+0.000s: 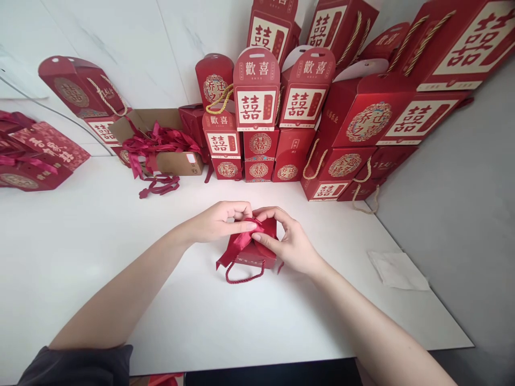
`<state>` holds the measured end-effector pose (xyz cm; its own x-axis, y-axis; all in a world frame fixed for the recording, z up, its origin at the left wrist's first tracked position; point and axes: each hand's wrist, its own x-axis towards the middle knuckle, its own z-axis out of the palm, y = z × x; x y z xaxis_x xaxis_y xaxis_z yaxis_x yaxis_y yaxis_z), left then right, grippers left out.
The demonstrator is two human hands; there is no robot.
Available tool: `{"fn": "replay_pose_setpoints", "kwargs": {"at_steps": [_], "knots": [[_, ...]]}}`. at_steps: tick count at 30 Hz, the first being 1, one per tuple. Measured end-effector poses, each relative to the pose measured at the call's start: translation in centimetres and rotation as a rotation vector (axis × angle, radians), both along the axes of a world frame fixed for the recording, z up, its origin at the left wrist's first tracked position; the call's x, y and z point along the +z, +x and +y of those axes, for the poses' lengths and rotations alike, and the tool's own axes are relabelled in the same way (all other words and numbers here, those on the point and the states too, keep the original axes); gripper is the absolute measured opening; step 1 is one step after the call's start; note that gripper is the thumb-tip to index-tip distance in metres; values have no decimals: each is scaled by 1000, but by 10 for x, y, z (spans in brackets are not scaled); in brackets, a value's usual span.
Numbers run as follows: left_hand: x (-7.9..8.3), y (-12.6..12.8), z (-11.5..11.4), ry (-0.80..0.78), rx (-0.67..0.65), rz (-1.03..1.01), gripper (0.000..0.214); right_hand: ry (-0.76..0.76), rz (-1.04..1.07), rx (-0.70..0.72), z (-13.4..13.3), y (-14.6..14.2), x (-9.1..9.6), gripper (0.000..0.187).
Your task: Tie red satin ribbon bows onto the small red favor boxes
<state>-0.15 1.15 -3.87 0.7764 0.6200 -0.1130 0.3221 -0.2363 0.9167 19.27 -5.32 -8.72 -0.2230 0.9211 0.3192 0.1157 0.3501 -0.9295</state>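
Observation:
A small red gift box (pixel 251 257) with a dark red rope handle (pixel 245 280) stands on the white table in front of me. Across its top runs a shiny red ribbon (pixel 240 242), one cut end hanging over the left side. My left hand (pixel 219 222) comes in from the left, thumb and fingers pinched on the ribbon. From the right, my right hand (pixel 289 238) pinches the same ribbon between thumb and index finger. Both sets of fingertips meet over the box top, so the ribbon's crossing there is partly hidden.
An open cardboard box (pixel 179 163) full of red ribbons stands at the back left. Stacked red gift boxes (pixel 257 107) line the wall behind and to the right. More red boxes (pixel 38 155) lie at far left. A white tissue (pixel 398 269) lies at right.

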Motion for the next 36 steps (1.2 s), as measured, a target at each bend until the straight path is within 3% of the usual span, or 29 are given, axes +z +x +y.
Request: {"fn": "replay_pose_setpoints", "kwargs": {"at_steps": [4,9,17,20,24,28,32,36], "knots": [[1,-2,0,9,-16,12,22,-92,83,11,1,-1,-1,17],[2,-4,1,60,-36,26,22,-52,-5,-111,2,-1,-4,14],[1,-3,2,-101,-35,-22,20,89,21,0,2,14,0,8],[0,-2,3,-93,-22,-32,19,97,-27,68,-1,13,2,6],[0,-1,2,-70,-9,-41,21,80,-80,-17,-3,4,0,19],[0,-1,2,-55,-22,-41,20,54,-32,-54,-1,0,-4,7],[-3,-4,4,-84,-71,-38,19,28,-3,-43,1,4,-4,7],[-5,-7,6,-14,-83,-26,22,23,8,41,-1,9,0,11]]}}
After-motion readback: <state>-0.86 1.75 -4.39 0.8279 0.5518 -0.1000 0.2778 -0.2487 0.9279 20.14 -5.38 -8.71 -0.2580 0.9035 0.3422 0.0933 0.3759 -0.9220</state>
